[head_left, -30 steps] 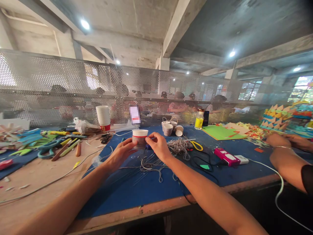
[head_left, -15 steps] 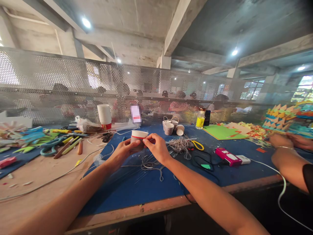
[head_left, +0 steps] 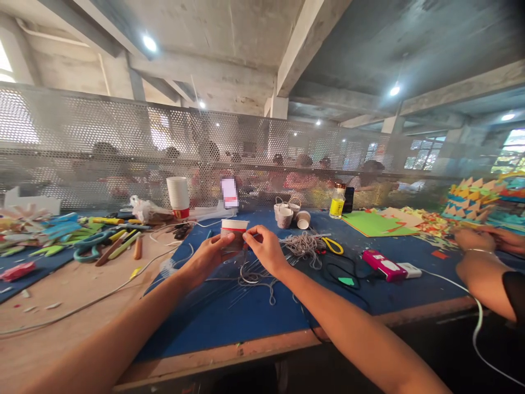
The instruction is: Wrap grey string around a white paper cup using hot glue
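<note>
Ceiling: bare grey concrete slab [head_left: 233, 33], crossed by thick concrete beams [head_left: 305, 46] and carried on square concrete pillars [head_left: 279, 107]. Round white lamps [head_left: 150, 43] are lit. A grey perforated metal partition [head_left: 197, 137] runs behind the brown wooden desk [head_left: 74, 279], partly covered in blue sheeting [head_left: 197, 328]. Daylight shows through multi-paned windows [head_left: 424, 152] at right.

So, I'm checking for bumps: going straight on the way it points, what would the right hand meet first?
The right hand would probably meet the white red-banded paper cup in the left hand; depth is unclear.
</note>
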Demonstrator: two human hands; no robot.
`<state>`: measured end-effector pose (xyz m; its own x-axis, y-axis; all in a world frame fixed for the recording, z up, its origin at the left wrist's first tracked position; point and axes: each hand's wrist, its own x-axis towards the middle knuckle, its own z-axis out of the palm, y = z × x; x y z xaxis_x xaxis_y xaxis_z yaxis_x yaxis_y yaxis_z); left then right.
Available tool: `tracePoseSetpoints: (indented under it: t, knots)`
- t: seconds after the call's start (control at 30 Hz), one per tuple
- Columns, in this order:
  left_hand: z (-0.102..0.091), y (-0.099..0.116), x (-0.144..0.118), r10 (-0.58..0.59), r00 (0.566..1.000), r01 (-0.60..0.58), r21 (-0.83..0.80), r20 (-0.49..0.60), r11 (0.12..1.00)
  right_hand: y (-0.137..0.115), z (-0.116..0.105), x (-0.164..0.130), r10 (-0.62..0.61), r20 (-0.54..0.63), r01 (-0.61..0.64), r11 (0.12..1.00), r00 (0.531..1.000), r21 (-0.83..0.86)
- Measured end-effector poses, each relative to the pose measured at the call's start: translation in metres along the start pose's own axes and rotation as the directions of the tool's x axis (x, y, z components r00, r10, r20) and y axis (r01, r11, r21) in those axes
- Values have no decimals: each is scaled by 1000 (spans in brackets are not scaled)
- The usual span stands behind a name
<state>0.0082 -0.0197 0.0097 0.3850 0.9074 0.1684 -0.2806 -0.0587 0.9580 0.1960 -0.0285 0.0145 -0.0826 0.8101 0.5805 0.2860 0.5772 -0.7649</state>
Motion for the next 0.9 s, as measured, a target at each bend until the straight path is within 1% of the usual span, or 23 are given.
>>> tracePoseSetpoints:
  t: [0.1,0.2,0.27,0.3,0.33,0.4,0.5,0.53,0.57,0.63,0.7,0.77,0.9]
  knots:
    - [-4,-1,2,18,1000,-19,-51,-15,999,-1,1,-4,-135,29,138,986,990,-95]
    - [-8,-2,4,27,999,-32,-116,-45,993,-2,2,-8,-262,109,281,931,959,-234]
    - [-10,-2,5,11,998,-20,-150,-60,988,-1,1,-8,-293,141,323,892,946,-315]
    - [-10,-1,5,-2,998,-8,-160,-62,987,0,0,-7,-288,136,318,879,948,-355]
    - [-11,-1,5,-14,998,4,-165,-61,986,1,-3,-5,-269,118,294,869,956,-397]
    - [-12,0,4,-28,998,19,-178,-48,984,5,-11,0,-195,56,197,845,979,-497]
    - [-13,1,4,-25,999,19,-214,-25,977,15,-28,10,5,-14,-13,767,1000,-642]
    - [-13,1,4,-28,999,22,-227,-22,974,19,-34,13,77,-28,-75,716,997,-694]
    - [-13,1,4,-33,999,27,-239,-23,971,22,-39,15,144,-22,-112,653,989,-749]
    - [-13,2,4,-45,999,37,-260,-25,965,30,-46,17,266,-8,-154,532,964,-833]
    - [-13,1,4,-50,999,43,-278,-16,960,35,-49,17,357,11,-164,458,934,-874]
    - [-14,1,4,-47,999,46,-290,3,956,40,-49,17,405,34,-161,439,914,-884]
    - [-17,-1,5,-46,998,55,-286,40,957,45,-45,17,461,65,-184,474,885,-861]
